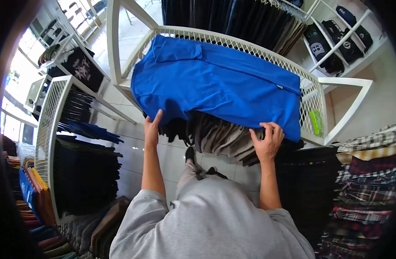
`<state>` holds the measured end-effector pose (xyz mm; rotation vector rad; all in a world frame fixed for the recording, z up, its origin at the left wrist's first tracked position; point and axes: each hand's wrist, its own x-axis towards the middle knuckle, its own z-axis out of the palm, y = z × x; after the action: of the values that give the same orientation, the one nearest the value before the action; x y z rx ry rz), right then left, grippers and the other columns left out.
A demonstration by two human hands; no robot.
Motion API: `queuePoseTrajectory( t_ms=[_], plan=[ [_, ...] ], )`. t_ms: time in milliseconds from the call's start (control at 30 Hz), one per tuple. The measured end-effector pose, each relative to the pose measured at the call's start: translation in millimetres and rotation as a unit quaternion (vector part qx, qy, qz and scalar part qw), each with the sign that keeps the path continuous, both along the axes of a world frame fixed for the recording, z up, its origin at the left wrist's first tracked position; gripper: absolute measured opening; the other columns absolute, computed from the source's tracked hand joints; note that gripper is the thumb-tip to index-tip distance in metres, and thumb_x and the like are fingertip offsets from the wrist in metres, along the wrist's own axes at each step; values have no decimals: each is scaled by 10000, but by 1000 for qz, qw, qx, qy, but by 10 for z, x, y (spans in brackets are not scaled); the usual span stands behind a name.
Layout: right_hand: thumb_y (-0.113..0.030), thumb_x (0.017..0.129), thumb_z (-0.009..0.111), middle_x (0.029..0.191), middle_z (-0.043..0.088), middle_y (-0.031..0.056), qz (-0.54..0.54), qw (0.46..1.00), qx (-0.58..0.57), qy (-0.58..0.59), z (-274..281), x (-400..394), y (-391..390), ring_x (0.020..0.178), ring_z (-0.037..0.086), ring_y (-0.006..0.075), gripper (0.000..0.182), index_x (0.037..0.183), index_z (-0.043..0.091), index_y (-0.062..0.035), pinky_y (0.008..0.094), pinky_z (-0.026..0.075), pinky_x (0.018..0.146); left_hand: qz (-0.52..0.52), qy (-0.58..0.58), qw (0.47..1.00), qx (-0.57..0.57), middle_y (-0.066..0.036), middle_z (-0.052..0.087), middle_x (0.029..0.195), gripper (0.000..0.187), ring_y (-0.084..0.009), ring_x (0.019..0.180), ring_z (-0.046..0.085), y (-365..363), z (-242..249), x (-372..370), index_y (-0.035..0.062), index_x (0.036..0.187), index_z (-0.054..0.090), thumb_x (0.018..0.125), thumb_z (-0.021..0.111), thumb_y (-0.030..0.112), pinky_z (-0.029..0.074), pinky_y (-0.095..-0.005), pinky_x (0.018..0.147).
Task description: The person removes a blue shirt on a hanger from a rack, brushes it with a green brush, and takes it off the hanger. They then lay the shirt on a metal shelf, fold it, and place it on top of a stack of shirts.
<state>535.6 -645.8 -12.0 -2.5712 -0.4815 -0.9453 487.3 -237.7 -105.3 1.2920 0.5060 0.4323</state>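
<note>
A plain blue garment (pixel 215 82), partly folded with a small white label near its right end, lies across the white mesh top of a rack (pixel 310 95). Its near edge hangs over the rack's front. At the near left corner, my left hand (pixel 151 129) has the hem between thumb and fingers, with part of the fingers hidden by cloth. My right hand (pixel 269 140) rests its bent fingers on the near right edge, thumb spread apart from them. Grey and dark clothes (pixel 226 140) hang below the garment.
A bright green packet (pixel 316 122) lies at the rack's right end. Another mesh-topped rack (pixel 53 129) with dark clothes stands at left. Folded plaid shirts (pixel 366 185) are stacked at right. Caps (pixel 336 39) sit on shelves behind, beside hanging dark trousers (pixel 224 19).
</note>
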Motion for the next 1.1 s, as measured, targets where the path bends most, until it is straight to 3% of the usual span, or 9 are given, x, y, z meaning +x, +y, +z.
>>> queuePoseTrajectory(
  t_ms=[133, 367, 400, 567, 767, 867, 967, 1033, 1100],
  plan=[
    [-240, 724, 894, 1044, 547, 45, -48, 998, -31, -9, -142, -9, -173, 947, 554, 263, 365, 945, 618, -149, 429, 429, 836, -85, 68, 994, -5, -81, 702, 1153, 459, -171, 1022, 663, -302, 117, -473, -39, 1256, 627, 934, 771, 255, 496, -319, 956],
    [-72, 736, 782, 1043, 547, 49, -178, 979, -53, -85, -342, 58, -612, 965, 576, 263, 294, 979, 640, -156, 432, 431, 820, 3, -28, 988, -155, -60, 678, 1177, 321, -146, 1071, 650, -327, 1034, -828, 7, 1211, 626, 992, 700, 230, 518, -319, 923],
    [-72, 734, 783, 1045, 551, 48, -177, 978, -59, -97, -347, 85, -693, 967, 578, 264, 298, 983, 642, -158, 432, 432, 823, 39, -11, 988, -150, -46, 673, 1163, 291, -139, 1072, 648, -296, 1130, -826, 20, 1200, 630, 1004, 683, 229, 519, -326, 920],
    [-81, 735, 788, 1032, 583, 45, -156, 981, -59, -96, -302, 50, -997, 982, 594, 279, 235, 927, 668, -145, 434, 441, 835, 11, -122, 982, -144, -124, 649, 1196, 315, -241, 1091, 668, -145, 1400, -645, -30, 1224, 601, 1022, 644, 208, 524, -428, 989],
    [-44, 761, 698, 975, 661, 35, -144, 983, -20, -116, -26, -74, -1197, 957, 621, 292, 151, 890, 669, -117, 433, 457, 859, -50, -176, 974, -137, -113, 682, 1118, 311, -230, 1070, 676, 79, 1588, -445, 17, 1216, 637, 1035, 617, 269, 507, -419, 1020],
    [-32, 784, 677, 952, 696, 78, -55, 986, 79, -135, 229, 10, -1249, 949, 631, 310, 132, 905, 661, -81, 425, 470, 866, -103, -177, 971, -120, -145, 681, 1168, 375, -271, 1136, 663, 312, 1752, -179, 19, 1303, 593, 1039, 605, 285, 480, -434, 1061],
    [-56, 850, 672, 946, 694, 100, -30, 975, 205, -84, 403, 267, -1287, 882, 631, 293, 111, 961, 678, -51, 401, 490, 837, -70, -128, 982, -117, -201, 670, 1244, 463, -327, 1215, 636, 273, 2107, 371, 22, 1410, 511, 1045, 585, 298, 459, -453, 1084],
    [-85, 888, 658, 928, 691, 104, -29, 956, 289, -30, 493, 534, -1256, 819, 616, 253, 149, 1030, 682, -44, 370, 494, 795, -58, -121, 988, -69, -244, 638, 1322, 535, -372, 1283, 594, 149, 2298, 714, 19, 1476, 438, 1048, 571, 312, 435, -463, 1105],
    [-104, 911, 633, 970, 708, 102, -67, 931, 353, 69, 454, 871, -1274, 809, 622, 238, 214, 1117, 670, -61, 366, 502, 771, -81, -113, 990, -37, -232, 656, 1312, 542, -331, 1241, 634, 231, 2312, 1105, 20, 1469, 451, 1044, 568, 335, 466, -431, 1061]
  ],
)
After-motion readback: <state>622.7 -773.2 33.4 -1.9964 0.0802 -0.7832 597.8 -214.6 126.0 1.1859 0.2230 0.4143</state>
